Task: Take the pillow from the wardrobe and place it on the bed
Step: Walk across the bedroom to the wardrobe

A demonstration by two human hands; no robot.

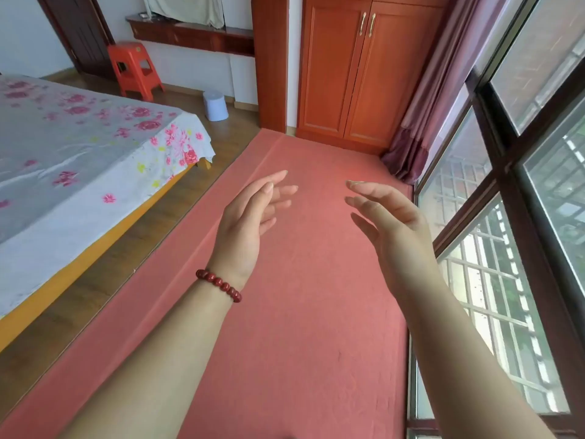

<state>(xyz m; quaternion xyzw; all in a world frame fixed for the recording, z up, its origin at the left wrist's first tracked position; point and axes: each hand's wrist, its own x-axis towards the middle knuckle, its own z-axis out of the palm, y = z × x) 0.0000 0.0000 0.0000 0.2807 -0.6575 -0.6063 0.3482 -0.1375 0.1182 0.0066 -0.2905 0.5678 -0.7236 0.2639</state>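
Observation:
An orange-brown wooden wardrobe (357,74) stands at the far end of the room, both doors closed, with two brass handles near the top. No pillow is in view. The bed (72,153), covered by a white sheet with pink flowers, lies at the left. My left hand (253,217), with a red bead bracelet on its wrist, and my right hand (389,217) are raised in front of me, palms facing each other, fingers relaxed and holding nothing. Both hands are well short of the wardrobe.
A raised platform with a pink cover (300,280) runs from under my hands to the wardrobe. Windows (522,185) and a purple curtain (424,115) line the right. A red plastic stool (134,69) and a small white bin (216,105) stand on the wooden floor beyond the bed.

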